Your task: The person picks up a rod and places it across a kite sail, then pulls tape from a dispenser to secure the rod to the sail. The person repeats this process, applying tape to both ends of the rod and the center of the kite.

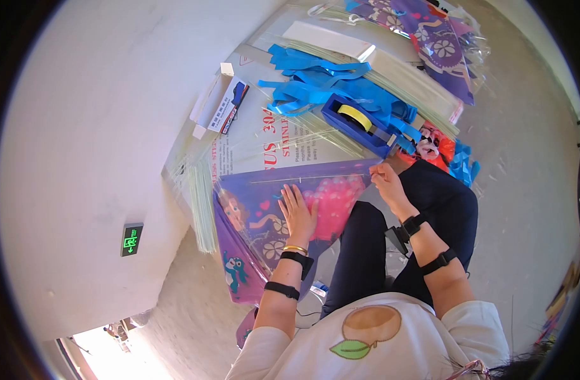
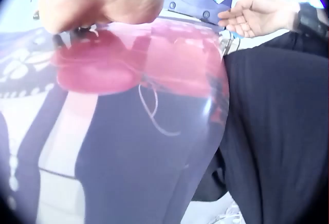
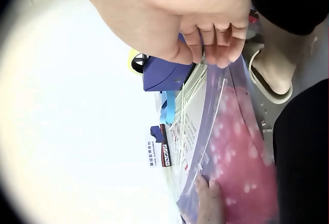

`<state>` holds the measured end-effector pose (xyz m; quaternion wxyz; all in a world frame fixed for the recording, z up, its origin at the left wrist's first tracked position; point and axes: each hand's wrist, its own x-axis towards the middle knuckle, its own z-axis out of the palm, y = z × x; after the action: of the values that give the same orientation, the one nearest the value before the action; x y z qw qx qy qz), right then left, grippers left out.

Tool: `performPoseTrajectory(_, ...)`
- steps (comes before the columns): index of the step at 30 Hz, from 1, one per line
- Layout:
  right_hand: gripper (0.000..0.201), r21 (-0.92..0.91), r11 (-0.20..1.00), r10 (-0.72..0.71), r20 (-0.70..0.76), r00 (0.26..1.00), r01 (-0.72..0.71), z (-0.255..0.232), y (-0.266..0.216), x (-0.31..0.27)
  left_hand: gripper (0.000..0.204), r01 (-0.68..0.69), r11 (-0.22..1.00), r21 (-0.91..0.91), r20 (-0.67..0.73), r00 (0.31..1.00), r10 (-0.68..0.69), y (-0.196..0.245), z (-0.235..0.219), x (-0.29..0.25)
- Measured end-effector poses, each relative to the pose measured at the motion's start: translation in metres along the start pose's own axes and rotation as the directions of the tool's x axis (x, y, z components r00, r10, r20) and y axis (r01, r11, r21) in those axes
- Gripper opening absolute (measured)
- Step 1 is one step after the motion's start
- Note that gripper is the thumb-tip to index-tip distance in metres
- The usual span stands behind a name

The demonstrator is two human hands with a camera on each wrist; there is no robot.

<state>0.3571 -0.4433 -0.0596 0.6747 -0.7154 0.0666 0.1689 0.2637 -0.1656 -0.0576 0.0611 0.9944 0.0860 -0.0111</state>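
Observation:
A purple printed plastic sheet point(image 1: 264, 221) with pink patches and a cartoon figure spans the board and the person's lap. The left hand point(image 1: 298, 215) rests flat on it, fingers spread; in the left wrist view that hand point(image 2: 103, 3) is partly cut off at the top. At the sheet's right corner the right hand point(image 1: 388, 187) pinches the edge between thumb and fingers, seen closer in the right wrist view as a hand point(image 3: 175, 18) with bent fingers. A thin pale stick point(image 3: 209, 131) runs along the sheet's upper edge.
Beyond the sheet lie a blue tape dispenser point(image 1: 359, 126), blue strips point(image 1: 302, 88), a tape dispenser box point(image 1: 221, 104) and long clear-wrapped packs point(image 1: 397, 76). Pale sticks point(image 1: 202, 209) are bundled at the left. Another printed sheet point(image 1: 445, 54) is at the top right.

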Motion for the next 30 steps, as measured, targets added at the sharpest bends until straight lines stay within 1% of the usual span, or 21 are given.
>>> performPoseTrajectory(1, 0.021, -0.109, 0.988, -0.113, -0.021, 0.993, 0.110, 0.000, 0.001, 0.001, 0.080, 0.017, 1.000, 0.010, 0.014, 1.000, -0.017, 0.002, 0.000, -0.001)
performPoseTrajectory(2, 0.021, -0.113, 0.987, -0.115, -0.019, 0.993, 0.112, -0.002, 0.002, 0.001, 0.079, 0.033, 0.999, 0.020, 0.024, 0.999, -0.034, 0.004, -0.001, -0.001)
performPoseTrajectory(3, 0.023, -0.259, 0.952, -0.173, -0.021, 0.985, 0.161, -0.003, -0.008, 0.000, 0.079, 0.035, 0.999, 0.017, 0.021, 0.999, -0.036, 0.005, -0.005, 0.002)
performPoseTrajectory(4, 0.026, -0.400, 0.894, -0.228, -0.014, 0.973, 0.204, 0.000, -0.018, -0.002, 0.077, 0.059, 0.998, -0.036, 0.033, 0.998, -0.058, 0.002, -0.011, 0.005)
performPoseTrajectory(5, 0.026, -0.403, 0.891, -0.232, -0.011, 0.973, 0.208, 0.003, -0.022, -0.001, 0.075, 0.083, 0.992, -0.091, 0.045, 0.996, -0.079, 0.000, -0.017, 0.007)
performPoseTrajectory(6, 0.028, -0.535, 0.780, -0.388, -0.006, 0.922, 0.325, 0.004, -0.022, 0.001, 0.075, 0.083, 0.991, -0.101, 0.042, 0.996, -0.079, 0.002, -0.022, 0.006)
performPoseTrajectory(7, 0.030, -0.654, 0.632, -0.530, 0.026, 0.847, 0.415, 0.005, -0.022, 0.002, 0.071, 0.096, 0.982, -0.165, 0.004, 0.995, -0.097, 0.004, -0.027, 0.004)
performPoseTrajectory(8, 0.030, -0.663, 0.623, -0.533, 0.029, 0.846, 0.415, 0.006, -0.022, 0.004, 0.067, 0.106, 0.968, -0.229, -0.033, 0.993, -0.116, 0.009, -0.031, 0.001)
performPoseTrajectory(9, 0.029, -0.726, 0.559, -0.527, 0.063, 0.847, 0.402, 0.007, -0.023, 0.005, 0.067, 0.104, 0.965, -0.241, -0.037, 0.993, -0.116, 0.015, -0.031, -0.004)
performPoseTrajectory(10, 0.028, -0.781, 0.489, -0.518, 0.098, 0.850, 0.388, 0.008, -0.024, 0.005, 0.065, 0.076, 0.967, -0.244, -0.041, 0.995, -0.088, 0.022, -0.031, -0.013)
performPoseTrajectory(11, 0.028, -0.786, 0.479, -0.520, 0.105, 0.848, 0.391, 0.008, -0.025, 0.006, 0.064, 0.049, 0.968, -0.245, -0.046, 0.997, -0.062, 0.027, -0.032, -0.023)
performPoseTrajectory(12, 0.027, -0.822, 0.436, -0.472, 0.136, 0.871, 0.366, 0.009, -0.028, 0.008, 0.064, 0.053, 0.966, -0.255, -0.051, 0.996, -0.068, 0.033, -0.033, -0.033)
performPoseTrajectory(13, 0.026, -0.855, 0.390, -0.422, 0.165, 0.891, 0.343, 0.009, -0.027, 0.010, 0.064, 0.020, 0.965, -0.260, -0.019, 0.999, -0.026, 0.039, -0.032, -0.043)
performPoseTrajectory(14, 0.023, -0.847, 0.383, -0.452, 0.176, 0.875, 0.368, 0.010, -0.026, 0.011, 0.064, -0.012, 0.964, -0.265, 0.012, 1.000, 0.016, 0.044, -0.032, -0.054)
performPoseTrajectory(18, 0.022, -0.872, 0.339, -0.450, 0.180, 0.875, 0.353, 0.014, -0.019, 0.022, 0.064, -0.021, 0.943, -0.332, 0.017, 0.999, 0.029, 0.055, -0.031, -0.088)
performPoseTrajectory(20, 0.016, -0.846, 0.419, -0.419, 0.142, 0.897, 0.330, 0.011, -0.018, 0.025, 0.063, -0.009, 0.927, -0.375, 0.015, 1.000, 0.015, 0.060, -0.039, -0.099)
performPoseTrajectory(21, 0.016, -0.850, 0.405, -0.427, 0.150, 0.892, 0.337, 0.010, -0.020, 0.024, 0.063, -0.007, 0.923, -0.384, 0.004, 1.000, 0.009, 0.060, -0.040, -0.103)
performPoseTrajectory(23, 0.013, -0.804, 0.530, -0.339, 0.090, 0.936, 0.269, 0.005, -0.023, 0.022, 0.061, 0.009, 0.920, -0.391, 0.014, 1.000, -0.004, 0.056, -0.041, -0.110)
performPoseTrajectory(24, 0.013, -0.809, 0.519, -0.347, 0.097, 0.933, 0.277, 0.003, -0.028, 0.019, 0.061, 0.010, 0.916, -0.400, 0.004, 1.000, -0.010, 0.054, -0.040, -0.111)
performPoseTrajectory(26, 0.012, -0.795, 0.485, -0.414, 0.159, 0.896, 0.365, 0.000, -0.037, 0.013, 0.060, 0.056, 0.913, -0.405, 0.025, 0.998, -0.050, 0.051, -0.038, -0.116)
performPoseTrajectory(30, 0.015, -0.819, 0.417, -0.423, 0.208, 0.882, 0.393, -0.004, -0.060, 0.001, 0.058, 0.059, 0.898, -0.437, -0.001, 0.998, -0.067, 0.053, -0.042, -0.119)
